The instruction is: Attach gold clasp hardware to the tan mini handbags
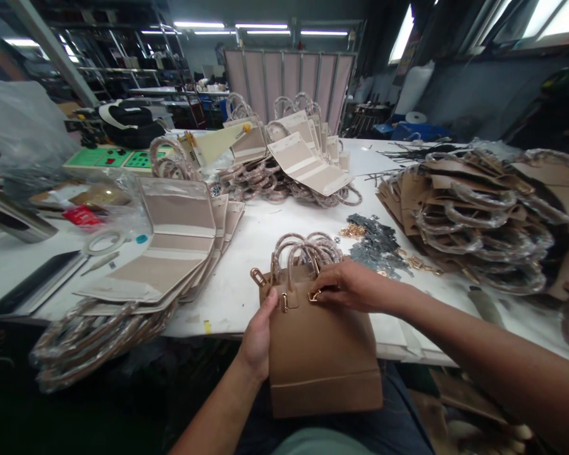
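Observation:
A brown handbag [325,357] rests upright against the table's front edge, its plastic-wrapped handles [289,249] rising from the top. My left hand [258,335] grips its left side, thumb on the front near a gold clasp piece [284,302]. On the right of the front panel, my right hand [348,285] pinches a small gold fitting [314,295] with thumb and fingertips. Another gold buckle [257,276] sticks out at the bag's upper left. Behind the right hand lies a pile of grey metal plates [377,243] with gold fittings [353,230] beside it.
Flat bag panels [171,253] with wrapped handles are stacked at the left, hanging over the edge. More panels [308,161] lie at the back of the white table [246,253]. A tall heap of brown bags [459,208] stands right. A tape roll [105,242] lies left.

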`<state>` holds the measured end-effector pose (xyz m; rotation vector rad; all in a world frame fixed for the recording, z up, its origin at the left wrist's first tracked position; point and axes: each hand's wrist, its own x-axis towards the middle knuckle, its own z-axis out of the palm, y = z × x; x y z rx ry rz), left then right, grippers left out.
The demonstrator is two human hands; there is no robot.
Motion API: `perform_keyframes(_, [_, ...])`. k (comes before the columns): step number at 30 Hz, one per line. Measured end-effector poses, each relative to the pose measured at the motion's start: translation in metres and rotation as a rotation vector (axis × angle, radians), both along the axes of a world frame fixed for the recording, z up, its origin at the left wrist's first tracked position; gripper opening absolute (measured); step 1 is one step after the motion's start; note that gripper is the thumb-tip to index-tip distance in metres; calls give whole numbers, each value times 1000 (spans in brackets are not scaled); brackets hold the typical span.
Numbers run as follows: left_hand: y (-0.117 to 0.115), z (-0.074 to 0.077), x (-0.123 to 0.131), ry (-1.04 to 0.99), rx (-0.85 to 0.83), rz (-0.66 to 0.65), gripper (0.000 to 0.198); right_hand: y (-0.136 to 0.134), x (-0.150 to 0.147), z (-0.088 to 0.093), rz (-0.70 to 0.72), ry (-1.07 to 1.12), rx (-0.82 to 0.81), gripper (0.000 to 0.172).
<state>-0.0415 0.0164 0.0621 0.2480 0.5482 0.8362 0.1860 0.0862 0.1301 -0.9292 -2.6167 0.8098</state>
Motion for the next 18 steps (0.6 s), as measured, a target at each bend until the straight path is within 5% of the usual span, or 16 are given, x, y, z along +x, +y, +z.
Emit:
perform_keyframes(12, [2,5,3,12,-36,20,63,-13,-8,-14,-135,-31,61,10])
perform_keyframes(18, [-1,1,2,-35,41,40,60,-26,-9,5,-89,-178,222,15])
